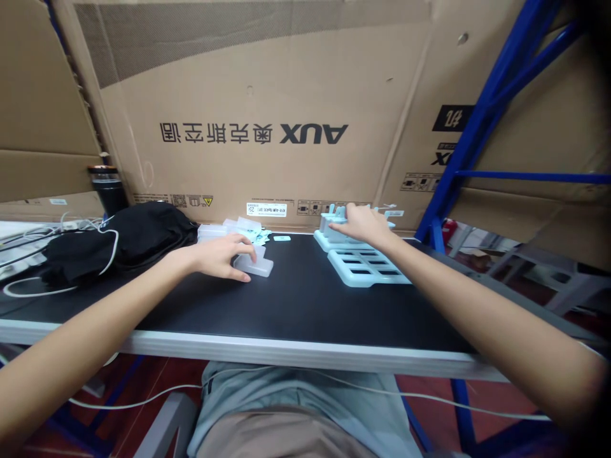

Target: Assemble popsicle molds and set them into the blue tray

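Observation:
My left hand (223,256) reaches over two small translucent plastic cases (259,266) lying on the black table. Its thumb and fingers are apart at their left edge; whether they touch is hard to tell. My right hand (365,222) rests at the top of a light blue ice-pop mould (329,234) with upright stick handles. Its fingers curl down over the mould and the thumb points left; what the fingertips grip is hidden. In front of the mould lies a light blue frame (356,278) with rows of slots.
More translucent cases (212,232) and light blue pieces (260,237) lie at the back, with one flat blue piece (282,238) apart. A black bag (147,235), white cables (114,245) and a dark bottle (107,187) are left. Cardboard (248,76) stands behind; a blue metal frame (477,121) rises right.

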Tool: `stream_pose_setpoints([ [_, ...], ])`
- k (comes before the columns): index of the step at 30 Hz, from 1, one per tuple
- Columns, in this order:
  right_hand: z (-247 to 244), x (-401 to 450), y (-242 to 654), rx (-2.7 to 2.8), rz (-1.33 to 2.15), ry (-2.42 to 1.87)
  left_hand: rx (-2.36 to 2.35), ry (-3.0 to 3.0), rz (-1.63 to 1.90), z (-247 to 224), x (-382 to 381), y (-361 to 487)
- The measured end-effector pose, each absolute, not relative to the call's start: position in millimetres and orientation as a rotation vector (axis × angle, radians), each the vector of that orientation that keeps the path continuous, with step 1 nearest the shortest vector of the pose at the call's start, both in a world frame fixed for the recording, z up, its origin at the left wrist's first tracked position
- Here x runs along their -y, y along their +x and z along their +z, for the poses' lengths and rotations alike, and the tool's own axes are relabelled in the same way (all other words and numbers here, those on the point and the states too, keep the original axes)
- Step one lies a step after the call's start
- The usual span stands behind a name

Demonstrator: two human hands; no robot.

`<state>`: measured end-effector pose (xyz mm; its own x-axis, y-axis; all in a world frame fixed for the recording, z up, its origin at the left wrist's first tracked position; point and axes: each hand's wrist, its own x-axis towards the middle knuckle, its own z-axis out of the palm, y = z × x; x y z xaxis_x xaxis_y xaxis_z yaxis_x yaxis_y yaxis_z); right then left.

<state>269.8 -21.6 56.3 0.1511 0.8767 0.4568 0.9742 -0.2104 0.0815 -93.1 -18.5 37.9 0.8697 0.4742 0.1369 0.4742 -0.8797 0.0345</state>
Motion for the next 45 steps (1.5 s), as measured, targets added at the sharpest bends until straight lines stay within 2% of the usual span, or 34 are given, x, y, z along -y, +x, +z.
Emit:
stream_pose_setpoints([
  [6, 35.5, 26.0, 266.6, 1.902, -0.919, -2.052, 0.645, -2.986, -0.305, 13.5, 4.0, -54.9],
  [22, 32.6, 33.9, 228.9, 2.074, -0.955, -2.104, 0.527, -2.987, -0.581, -0.2, 15.7, -48.5],
  [28, 36.5, 38.6, 232.0, 2.047, -0.876, -2.190, 0.862, -2.889, -0.833, 3.6, -9.7, -63.2],
  [31, 40.4, 46.0, 241.9, 1.899, -0.814, -2.222, 1.027, -2.748, -0.785, 5.7, -24.2, -75.9],
  [34, 42.9, 52.7, 242.0, 1.914, -0.802, -1.994, 1.086, -2.687, -0.672, 6.2, -32.5, -84.9],
  [39, 36.0, 60.2, 207.7, 2.389, -0.289, -1.388, 1.061, -2.742, -0.572, 2.2, -32.9, -84.1],
  [45, 23.8, 73.4, 179.8, 2.725, -0.024, -0.968, 0.973, -2.851, -0.524, -4.5, -24.3, -75.5],
])
